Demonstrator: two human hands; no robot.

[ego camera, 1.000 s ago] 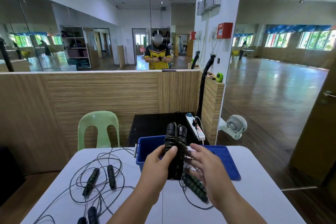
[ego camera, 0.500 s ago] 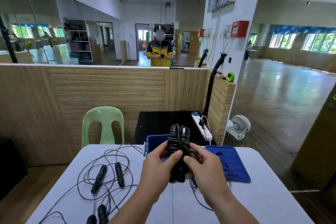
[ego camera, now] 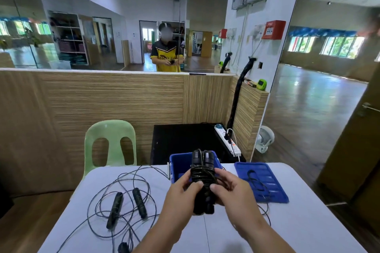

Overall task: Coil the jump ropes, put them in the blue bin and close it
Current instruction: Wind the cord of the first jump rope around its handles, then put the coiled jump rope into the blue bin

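Head view: you hold the bundle point(ego camera: 202, 172), two black handles side by side with cord wound round their middle, in both hands above the table point(ego camera: 304, 224), just in front of the open bin point(ego camera: 178, 165). Your left hand point(ego camera: 181, 193) is curled round its left side with the thumb on the wraps. Your right hand point(ego camera: 233, 193) clamps the right side, its thumb pressing the wraps from the front.

The step looks like securing the last turns before the drop. Press both thumbs on the winding so it cannot spring loose. Tuck the free end under a turn, though I cannot tell where that end lies. Let go only once the coil holds by itself.

The bundle's long axis runs away from you, along the handles. The far ends tilt up and toward the bin, and the near ends point down at your wrists. The bin looks short for it, so you may need to lay it down along the bin's longer side instead of poking it in end first.

The lid point(ego camera: 273, 191) lies flat to the right of the bin with a cord point(ego camera: 256, 182) looped on it. That cord has to come off before you can close the bin. A loose rope point(ego camera: 115, 207) sprawls on the left of the table, not yet coiled.
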